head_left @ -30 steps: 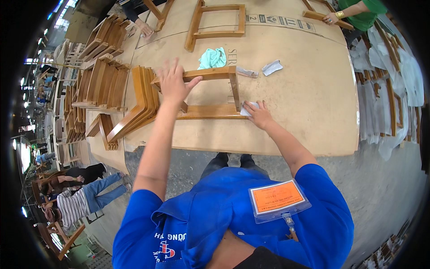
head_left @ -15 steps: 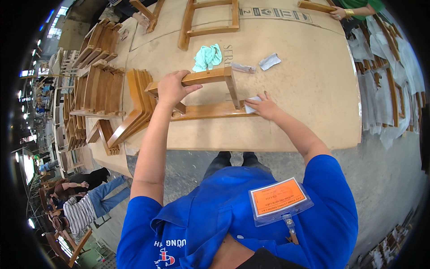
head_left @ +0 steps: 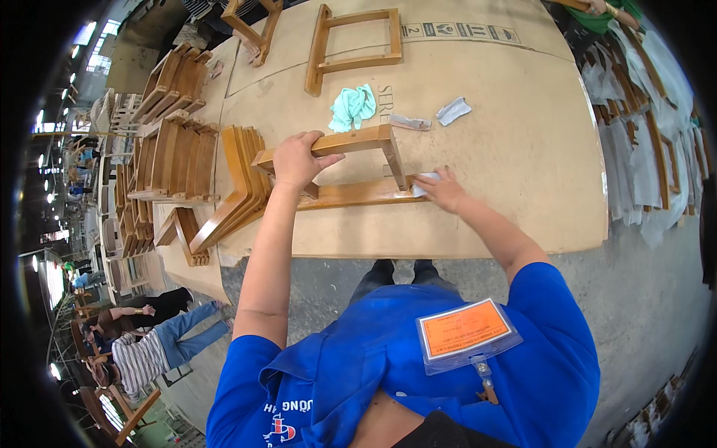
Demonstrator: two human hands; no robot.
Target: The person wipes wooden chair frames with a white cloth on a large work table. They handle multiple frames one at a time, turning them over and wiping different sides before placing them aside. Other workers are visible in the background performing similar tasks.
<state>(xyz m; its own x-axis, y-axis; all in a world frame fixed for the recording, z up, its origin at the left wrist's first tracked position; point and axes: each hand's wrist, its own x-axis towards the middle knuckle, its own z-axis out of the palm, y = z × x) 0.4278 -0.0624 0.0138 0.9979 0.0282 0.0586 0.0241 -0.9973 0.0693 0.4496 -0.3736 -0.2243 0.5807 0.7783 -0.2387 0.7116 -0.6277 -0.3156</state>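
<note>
A varnished wooden frame [head_left: 362, 140] stands on the cardboard-covered table before me, its long lower rail lying flat. My left hand [head_left: 297, 160] is closed over the upper bar near its left end, thumb along the near side. My right hand [head_left: 448, 191] presses a small pale grey sheet [head_left: 424, 184], which looks like sandpaper, against the right end of the lower rail. Its palm hides part of the sheet. Beyond the frame lie a crumpled mint-green cloth [head_left: 352, 107] and two folded grey pieces, one nearer [head_left: 410, 122] and one farther right [head_left: 453, 111].
Angled wooden parts [head_left: 237, 187] are stacked left of my left hand, with more stacked frames [head_left: 176, 157] behind. Another frame [head_left: 357, 41] lies at the table's far side. A co-worker's hand [head_left: 595, 7] shows at the far right, near wrapped wooden parts [head_left: 635, 142].
My right hand has shifted slightly along the rail end with the grey sheet. My left hand keeps its grip. The co-worker's hand and wooden piece at far right have moved away; the whole view shifted slightly.
</note>
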